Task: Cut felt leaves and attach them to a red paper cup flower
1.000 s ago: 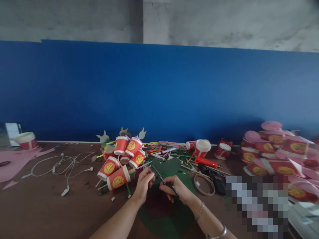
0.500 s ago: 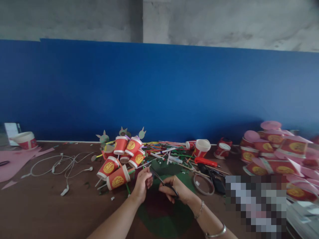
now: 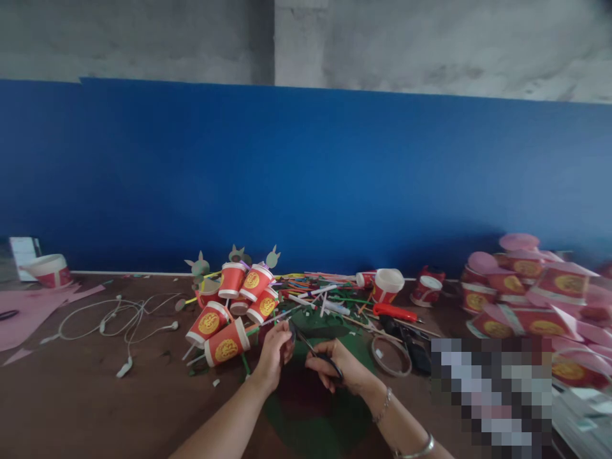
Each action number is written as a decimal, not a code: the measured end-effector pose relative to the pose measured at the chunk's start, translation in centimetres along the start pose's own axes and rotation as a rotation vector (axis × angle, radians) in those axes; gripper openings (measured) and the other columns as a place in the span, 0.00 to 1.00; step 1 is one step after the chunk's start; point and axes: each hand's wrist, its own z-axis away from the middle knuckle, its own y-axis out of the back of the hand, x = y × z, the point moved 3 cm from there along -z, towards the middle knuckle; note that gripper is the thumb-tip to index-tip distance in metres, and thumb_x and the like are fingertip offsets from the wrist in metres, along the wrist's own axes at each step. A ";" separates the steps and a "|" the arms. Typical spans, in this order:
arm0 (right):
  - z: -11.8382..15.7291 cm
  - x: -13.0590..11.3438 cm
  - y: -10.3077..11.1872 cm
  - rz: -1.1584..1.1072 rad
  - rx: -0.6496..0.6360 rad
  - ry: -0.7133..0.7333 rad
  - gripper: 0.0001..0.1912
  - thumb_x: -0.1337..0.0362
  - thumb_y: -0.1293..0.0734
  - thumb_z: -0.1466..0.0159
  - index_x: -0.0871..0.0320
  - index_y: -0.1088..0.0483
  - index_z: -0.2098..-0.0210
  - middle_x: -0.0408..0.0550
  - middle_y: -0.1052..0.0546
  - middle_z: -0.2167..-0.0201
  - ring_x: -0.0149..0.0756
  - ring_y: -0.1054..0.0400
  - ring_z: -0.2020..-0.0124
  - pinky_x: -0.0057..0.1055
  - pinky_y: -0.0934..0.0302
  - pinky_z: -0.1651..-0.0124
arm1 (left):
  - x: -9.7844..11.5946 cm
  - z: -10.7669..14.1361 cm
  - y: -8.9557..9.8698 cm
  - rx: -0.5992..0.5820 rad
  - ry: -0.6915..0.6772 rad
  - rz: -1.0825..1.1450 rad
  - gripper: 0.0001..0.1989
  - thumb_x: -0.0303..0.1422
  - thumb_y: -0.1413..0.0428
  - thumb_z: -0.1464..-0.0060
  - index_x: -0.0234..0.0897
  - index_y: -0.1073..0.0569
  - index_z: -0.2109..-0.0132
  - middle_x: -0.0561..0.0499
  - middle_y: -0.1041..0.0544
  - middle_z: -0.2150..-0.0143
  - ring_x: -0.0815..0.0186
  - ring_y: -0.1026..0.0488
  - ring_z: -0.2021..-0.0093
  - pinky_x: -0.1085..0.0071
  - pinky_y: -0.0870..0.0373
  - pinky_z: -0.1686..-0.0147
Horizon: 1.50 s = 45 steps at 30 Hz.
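My right hand (image 3: 345,364) is closed around the handles of a pair of scissors (image 3: 310,345), whose blades point up and left toward my other hand. Between the pinched fingers of my left hand (image 3: 272,358) is a small dark piece of paper (image 3: 293,329), right at the tips of the blades. Its exact shape is too small to make out. Under both hands lies dark green paper (image 3: 329,432) with a dark red patch on it. Red paper cups (image 3: 227,347) with yellow prints and straws are heaped just left of my left hand.
Loose straws and pens (image 3: 325,293) lie behind my hands among green scraps. A red-handled tool (image 3: 394,312) and a roll of clear tape (image 3: 391,356) are on the right, before stacked red-and-pink cups (image 3: 526,287). White earphones (image 3: 125,366) and pink paper (image 3: 29,312) lie left.
The dark piece at my left fingertips now shows more plainly beside the scissor tips. Both hands have otherwise barely moved.
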 end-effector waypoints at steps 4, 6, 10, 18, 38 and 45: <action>0.1 -0.4 0.0 0.005 0.035 0.007 0.19 0.51 0.32 0.48 0.63 0.32 0.74 0.37 0.34 0.90 0.21 0.45 0.91 0.17 0.55 0.89 | 0.0 0.1 -0.4 0.007 0.018 -0.164 0.14 0.42 0.46 0.51 0.34 0.36 0.74 0.59 0.37 0.84 0.79 0.49 0.87 0.80 0.59 0.87; 0.1 -0.5 -0.1 0.011 0.038 -0.002 0.19 0.51 0.32 0.48 0.63 0.32 0.74 0.36 0.34 0.90 0.21 0.45 0.92 0.17 0.55 0.89 | 0.1 0.1 -0.5 0.007 0.017 -0.196 0.16 0.43 0.46 0.51 0.33 0.35 0.74 0.58 0.35 0.84 0.79 0.49 0.87 0.80 0.59 0.87; 0.0 -0.5 -0.1 0.017 0.026 -0.011 0.18 0.50 0.34 0.46 0.62 0.33 0.73 0.36 0.34 0.91 0.21 0.46 0.92 0.16 0.58 0.91 | 0.0 0.1 -0.5 -0.002 0.003 -0.172 0.15 0.43 0.45 0.52 0.35 0.36 0.74 0.58 0.34 0.83 0.79 0.48 0.86 0.80 0.58 0.87; 0.2 -0.2 0.2 -0.027 -0.003 -0.026 0.17 0.52 0.35 0.45 0.63 0.32 0.72 0.36 0.34 0.91 0.20 0.47 0.93 0.16 0.59 0.92 | 0.0 0.2 -0.4 0.009 -0.037 -0.187 0.14 0.40 0.49 0.50 0.37 0.40 0.76 0.60 0.39 0.83 0.77 0.48 0.85 0.80 0.56 0.86; 1.2 -0.6 1.8 -0.018 -0.119 -0.071 0.17 0.55 0.32 0.47 0.65 0.30 0.71 0.37 0.34 0.90 0.21 0.45 0.91 0.18 0.51 0.88 | 0.0 0.2 -0.5 -0.133 0.065 -0.133 0.16 0.36 0.46 0.58 0.38 0.47 0.80 0.64 0.51 0.86 0.79 0.59 0.86 0.77 0.65 0.85; 1.4 -0.6 2.2 -0.003 -0.141 -0.042 0.16 0.55 0.32 0.47 0.65 0.30 0.72 0.37 0.34 0.90 0.20 0.46 0.91 0.17 0.51 0.88 | -0.1 0.3 -0.5 -0.131 0.083 -0.126 0.17 0.38 0.45 0.58 0.38 0.47 0.79 0.64 0.50 0.86 0.80 0.59 0.86 0.77 0.65 0.85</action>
